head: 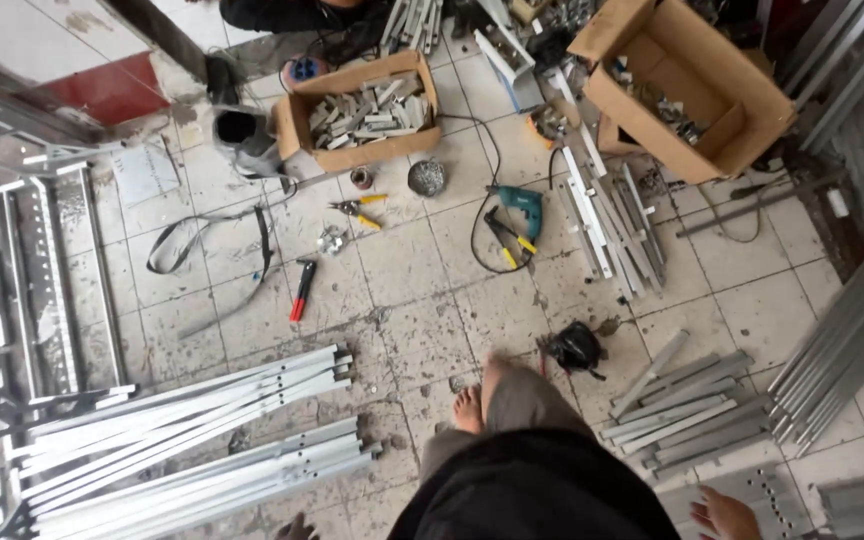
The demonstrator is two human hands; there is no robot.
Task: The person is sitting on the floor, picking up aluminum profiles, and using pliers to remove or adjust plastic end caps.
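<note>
Hands first: right hand (pixel 724 514) resting open-fingered on flat grey metal plate (pixel 762 492) at five o'clock, left hand (pixel 297 527) barely showing, state impossible to tell. Plate looking stiff, heavyish, sharp-edged; gripping along long edges. Shorter bars (pixel 687 405) lying just beyond.

The right hand (pixel 724 515) is resting on a perforated grey metal plate (pixel 767 495) at the lower edge, fingers (pixel 704 522) spread, beside short metal bars (pixel 682 410) lying on the tiled floor (pixel 432 290).
</note>
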